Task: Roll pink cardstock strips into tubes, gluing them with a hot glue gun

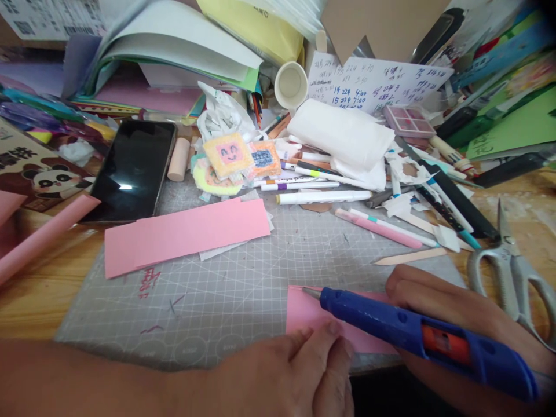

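Observation:
A small pink paper strip [299,310] lies near the front edge of the grey cutting mat [243,301]. My left hand [299,370] rests over its lower edge, fingers extended and pressing the paper down. In my right hand [438,307] is a blue hot glue pen [373,315] with an orange part showing inside. Its metal tip points left and is at the strip's upper edge; whether it touches the paper I cannot tell. More pink paper strips [186,234] lie stacked on the mat to the upper left, over some white paper.
Scissors [508,260] lie at the right. A black phone [130,168] and a rolled pink paper [47,237] are at the left. Markers [324,198], small drawn cut-outs [226,156], tissue [341,130] and a paper cup [291,85] crowd the back. A wooden stick [410,256] lies right of centre.

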### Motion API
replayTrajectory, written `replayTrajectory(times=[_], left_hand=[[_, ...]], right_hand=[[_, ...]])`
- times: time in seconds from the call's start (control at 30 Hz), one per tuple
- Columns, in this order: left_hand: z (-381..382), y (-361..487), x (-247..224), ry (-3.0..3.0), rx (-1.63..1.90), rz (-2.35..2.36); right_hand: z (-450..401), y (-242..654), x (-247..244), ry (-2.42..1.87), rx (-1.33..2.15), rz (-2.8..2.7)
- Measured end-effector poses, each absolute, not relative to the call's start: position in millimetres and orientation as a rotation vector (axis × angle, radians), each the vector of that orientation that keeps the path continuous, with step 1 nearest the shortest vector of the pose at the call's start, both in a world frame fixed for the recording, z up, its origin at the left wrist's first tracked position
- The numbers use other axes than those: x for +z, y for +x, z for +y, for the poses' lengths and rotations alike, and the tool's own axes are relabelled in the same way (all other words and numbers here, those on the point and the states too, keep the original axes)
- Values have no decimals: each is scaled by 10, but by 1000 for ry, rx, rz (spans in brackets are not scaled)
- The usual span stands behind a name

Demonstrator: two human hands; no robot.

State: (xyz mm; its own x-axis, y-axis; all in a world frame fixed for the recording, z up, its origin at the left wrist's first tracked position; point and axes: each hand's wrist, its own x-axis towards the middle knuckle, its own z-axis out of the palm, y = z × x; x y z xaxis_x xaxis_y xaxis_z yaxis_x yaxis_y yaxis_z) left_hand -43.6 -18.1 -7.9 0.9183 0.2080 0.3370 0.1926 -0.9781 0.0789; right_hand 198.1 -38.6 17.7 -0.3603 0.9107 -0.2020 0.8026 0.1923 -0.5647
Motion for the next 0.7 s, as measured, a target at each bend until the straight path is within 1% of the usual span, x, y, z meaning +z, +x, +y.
replayTrajectory(times=[0.17,0.33,0.47,0.7], left_hand=[[-185,-463,-87,3048,490,291],[-173,-474,-94,3074,484,294],[-183,-474,-97,3072,510,313],[-229,-451,-111,3025,557,453]], right_hand=[[-390,2068,162,-1611,911,-2373],[-406,2063,194,-1636,914,-2351],[-426,2017,232,-1761,904,-2251],[-457,2078,220,-1765,888,-2264]])
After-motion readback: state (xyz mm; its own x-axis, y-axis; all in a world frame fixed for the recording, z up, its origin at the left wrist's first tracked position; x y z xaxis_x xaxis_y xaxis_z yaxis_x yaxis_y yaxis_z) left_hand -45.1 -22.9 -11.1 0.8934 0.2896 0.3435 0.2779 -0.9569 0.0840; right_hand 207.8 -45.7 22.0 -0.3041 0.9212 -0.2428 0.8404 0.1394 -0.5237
